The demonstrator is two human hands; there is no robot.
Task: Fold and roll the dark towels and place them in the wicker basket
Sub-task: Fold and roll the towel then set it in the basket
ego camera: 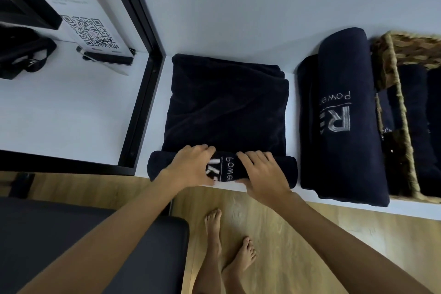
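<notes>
A dark navy folded towel (226,102) lies flat on the white shelf (238,19). Its near end is curled into a short roll along the shelf's front edge, with white lettering showing. My left hand (191,164) and my right hand (262,172) both press on top of that roll, fingers curved over it. To the right lies a finished rolled towel (346,114) with a white logo, resting on another dark towel. The wicker basket (401,107) stands at the far right and holds several dark rolled towels (420,126).
A black metal frame (143,79) borders the shelf on the left. Behind it stand a QR code sign (90,31) and a black bag (21,52). Below are wooden floor, my bare feet (226,250) and a dark padded bench (95,246).
</notes>
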